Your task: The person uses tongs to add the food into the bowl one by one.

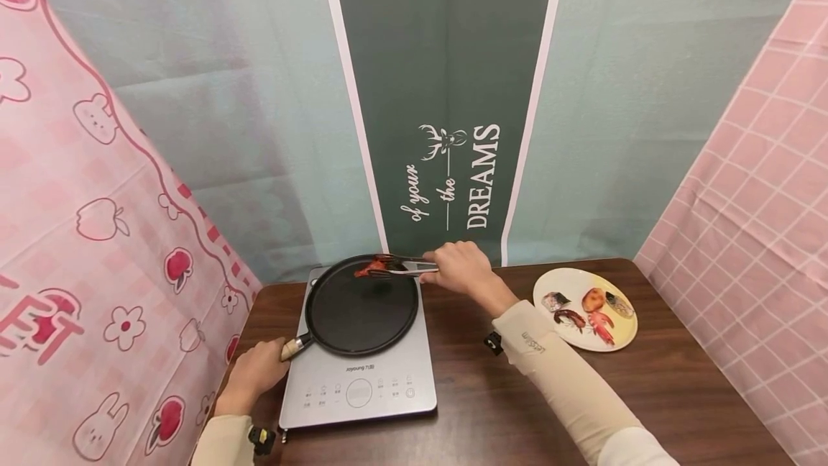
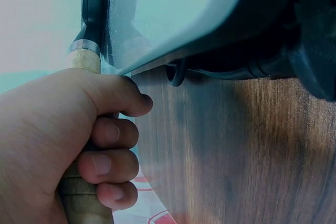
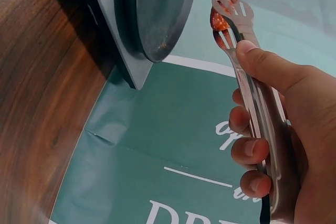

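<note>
My left hand (image 1: 257, 374) grips the wooden handle (image 2: 85, 198) of a flat black frying pan (image 1: 362, 308), fingers wrapped round it in the left wrist view. The pan is over a silver induction cooker (image 1: 362, 394). With my right hand (image 1: 462, 268) I hold metal tongs (image 3: 257, 103), thumb on one arm and fingers curled round the other. Between the slotted tips of the tongs is a reddish-orange piece of food (image 3: 220, 19). In the head view that piece overlaps the far edge of the pan.
On the right of the brown wooden table (image 1: 479, 394) stands a round plate (image 1: 563, 279) with several food pieces, among them a red lobster-like one (image 1: 600, 326). Fabric hangs behind the table, and a pink printed cloth (image 1: 129, 265) borders the left side.
</note>
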Motion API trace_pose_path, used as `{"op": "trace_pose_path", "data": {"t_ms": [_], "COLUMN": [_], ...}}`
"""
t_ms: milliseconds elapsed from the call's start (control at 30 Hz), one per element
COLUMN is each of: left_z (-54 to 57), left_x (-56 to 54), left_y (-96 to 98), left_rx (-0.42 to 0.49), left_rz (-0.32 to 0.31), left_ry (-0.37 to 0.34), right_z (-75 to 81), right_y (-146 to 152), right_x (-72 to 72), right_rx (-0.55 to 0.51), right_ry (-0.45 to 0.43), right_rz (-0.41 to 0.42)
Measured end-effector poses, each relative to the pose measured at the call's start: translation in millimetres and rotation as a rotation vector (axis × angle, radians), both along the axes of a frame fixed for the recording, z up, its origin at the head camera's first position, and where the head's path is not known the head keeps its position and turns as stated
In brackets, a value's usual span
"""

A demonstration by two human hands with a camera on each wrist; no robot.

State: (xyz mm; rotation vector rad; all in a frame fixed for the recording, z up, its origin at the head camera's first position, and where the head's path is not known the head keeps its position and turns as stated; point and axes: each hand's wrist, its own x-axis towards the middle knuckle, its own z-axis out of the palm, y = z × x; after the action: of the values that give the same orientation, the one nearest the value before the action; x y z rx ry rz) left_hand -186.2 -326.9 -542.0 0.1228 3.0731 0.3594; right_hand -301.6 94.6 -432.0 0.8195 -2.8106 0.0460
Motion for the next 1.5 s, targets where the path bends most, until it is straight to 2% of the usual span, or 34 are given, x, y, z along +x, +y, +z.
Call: {"op": "trace_pose_path", "data": {"t_ms": [867,1233,1500], "left_z": [4.4,3.8,3.0], "left_x": [0.1,0.0,-0.3], "left_y": [2.4,2.2,1.7], "left_rx": [-0.007,-0.002,-0.002], "left_rz": [0.002,-0.003,-0.002], "left_ry": [-0.015,-0.012,-0.012], "right_z": [-24.7,-30.2,-33.0], "right_y": [-10,-11,-12], "right_x": [-2.9,-3.1,-2.5], "right_rx": [0.021,0.069,0.061], "right_ry": [-0.075,-0.067,-0.083], "right_rz": [-0.004,-0.004,-0.012]}}
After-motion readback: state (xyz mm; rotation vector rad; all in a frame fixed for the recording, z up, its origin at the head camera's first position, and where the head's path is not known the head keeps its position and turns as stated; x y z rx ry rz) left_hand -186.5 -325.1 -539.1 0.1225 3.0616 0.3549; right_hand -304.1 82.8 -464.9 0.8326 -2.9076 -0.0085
